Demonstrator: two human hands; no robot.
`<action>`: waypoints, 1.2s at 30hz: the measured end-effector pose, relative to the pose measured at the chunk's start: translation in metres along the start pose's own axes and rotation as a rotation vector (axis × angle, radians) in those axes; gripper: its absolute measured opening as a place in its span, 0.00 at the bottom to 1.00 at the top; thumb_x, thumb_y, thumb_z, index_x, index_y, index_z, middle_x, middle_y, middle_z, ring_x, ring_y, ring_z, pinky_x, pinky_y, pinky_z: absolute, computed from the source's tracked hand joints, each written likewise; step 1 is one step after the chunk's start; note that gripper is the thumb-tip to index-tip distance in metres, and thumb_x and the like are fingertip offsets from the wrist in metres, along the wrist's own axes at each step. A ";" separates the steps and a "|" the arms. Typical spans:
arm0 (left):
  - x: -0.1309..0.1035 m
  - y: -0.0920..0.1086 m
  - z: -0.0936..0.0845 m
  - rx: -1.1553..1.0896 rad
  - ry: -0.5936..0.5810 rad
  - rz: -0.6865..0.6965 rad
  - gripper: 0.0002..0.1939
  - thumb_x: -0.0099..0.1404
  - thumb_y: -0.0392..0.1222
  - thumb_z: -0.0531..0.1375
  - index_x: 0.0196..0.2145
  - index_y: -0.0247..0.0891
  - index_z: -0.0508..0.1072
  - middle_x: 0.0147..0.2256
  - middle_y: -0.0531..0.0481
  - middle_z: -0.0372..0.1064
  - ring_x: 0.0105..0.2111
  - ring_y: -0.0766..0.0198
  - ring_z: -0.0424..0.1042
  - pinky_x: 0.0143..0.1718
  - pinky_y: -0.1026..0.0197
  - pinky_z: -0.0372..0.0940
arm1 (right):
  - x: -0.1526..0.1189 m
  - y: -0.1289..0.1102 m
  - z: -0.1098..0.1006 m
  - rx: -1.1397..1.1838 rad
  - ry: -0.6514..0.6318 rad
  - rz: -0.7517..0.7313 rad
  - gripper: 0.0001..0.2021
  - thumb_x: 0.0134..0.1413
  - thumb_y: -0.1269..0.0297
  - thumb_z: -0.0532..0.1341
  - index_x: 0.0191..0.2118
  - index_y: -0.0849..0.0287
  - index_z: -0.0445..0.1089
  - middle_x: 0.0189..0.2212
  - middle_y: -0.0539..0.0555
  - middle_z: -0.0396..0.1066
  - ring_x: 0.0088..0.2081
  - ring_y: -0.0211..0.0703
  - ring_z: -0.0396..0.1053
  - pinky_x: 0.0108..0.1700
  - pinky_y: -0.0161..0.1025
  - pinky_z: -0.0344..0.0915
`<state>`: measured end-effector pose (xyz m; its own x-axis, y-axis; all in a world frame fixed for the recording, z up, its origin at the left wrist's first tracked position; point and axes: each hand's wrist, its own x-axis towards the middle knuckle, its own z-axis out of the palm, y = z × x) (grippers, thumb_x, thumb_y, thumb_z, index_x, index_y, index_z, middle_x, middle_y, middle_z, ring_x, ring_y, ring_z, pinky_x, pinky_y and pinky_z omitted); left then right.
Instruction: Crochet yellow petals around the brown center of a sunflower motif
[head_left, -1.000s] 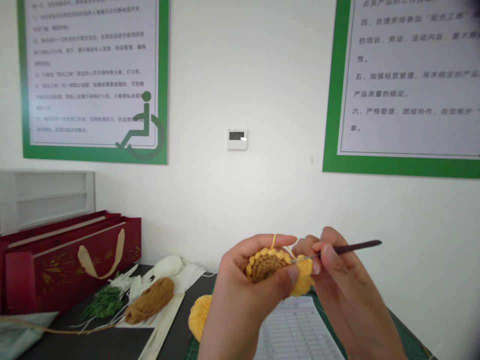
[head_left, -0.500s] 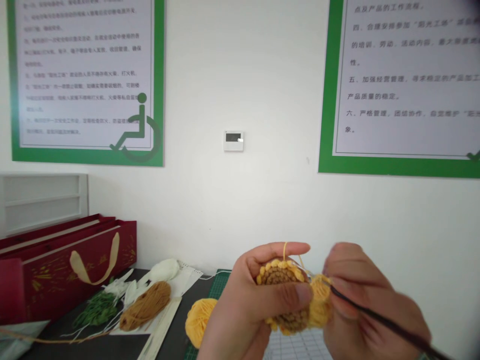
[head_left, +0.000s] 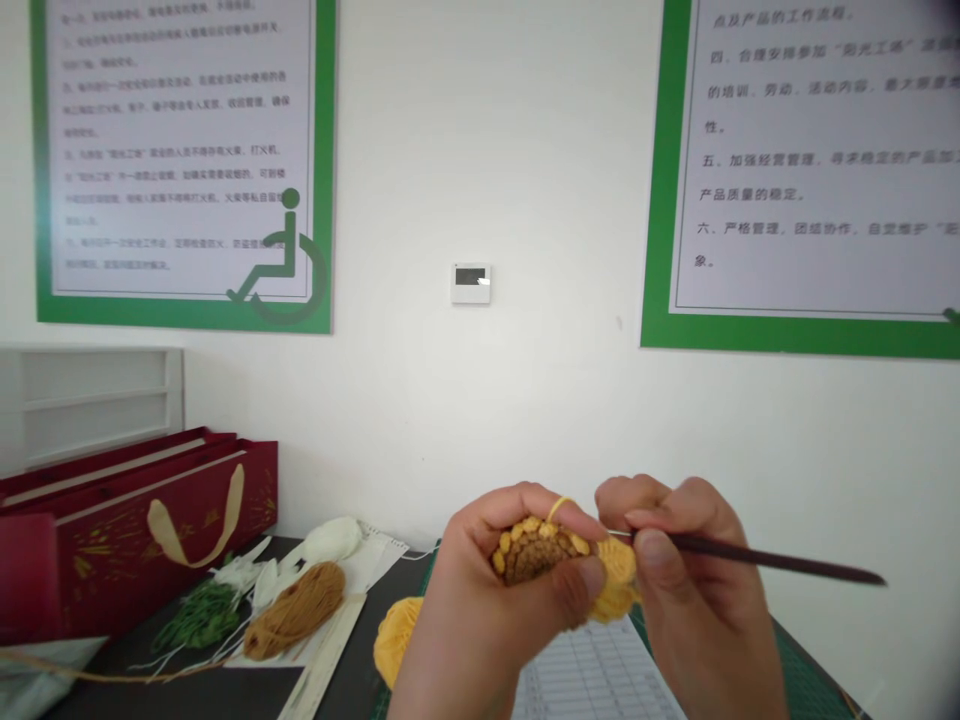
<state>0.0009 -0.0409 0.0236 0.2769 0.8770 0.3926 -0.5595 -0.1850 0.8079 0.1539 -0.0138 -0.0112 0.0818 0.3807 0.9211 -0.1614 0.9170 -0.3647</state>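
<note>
My left hand (head_left: pixel 495 600) pinches a round crochet piece (head_left: pixel 536 552) between thumb and fingers. Its centre is brown, with yellow stitches round the rim and a yellow flap (head_left: pixel 619 578) on the right side. A strand of yellow yarn loops over my left index finger. Wrapped round a crochet hook (head_left: pixel 780 560) with a dark handle is my right hand (head_left: pixel 690 580). The handle points out to the right, and the thin metal shaft reaches left to the piece; its tip is hidden by my left fingers. Behind my left wrist lies a yellow yarn ball (head_left: pixel 396 640).
Under my hands is a printed sheet (head_left: pixel 592 675) on a green cutting mat (head_left: pixel 806 670). To the left lie brown yarn (head_left: pixel 296 610), green yarn (head_left: pixel 199 615) and white yarn (head_left: pixel 330 540). Red gift bags (head_left: pixel 165 520) stand at the far left, before a wall with framed posters (head_left: pixel 652 250).
My right hand has turned, and the hook's handle now lies nearly level instead of slanting down. The crochet piece has tilted and moved slightly left. The view has shifted a little.
</note>
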 end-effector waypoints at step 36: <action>0.015 -0.025 -0.015 -0.268 -0.207 -0.316 0.25 0.43 0.28 0.75 0.25 0.40 0.61 0.23 0.54 0.70 0.21 0.69 0.68 0.26 0.66 0.61 | -0.009 0.002 0.008 -0.522 0.170 -0.529 0.12 0.60 0.76 0.64 0.44 0.51 0.78 0.34 0.51 0.75 0.35 0.42 0.72 0.34 0.42 0.71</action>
<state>0.0069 -0.0165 0.0031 0.6014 0.7600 0.2466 -0.5972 0.2225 0.7706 0.1452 -0.0169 -0.0194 0.1760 -0.1511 0.9727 0.4240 0.9034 0.0636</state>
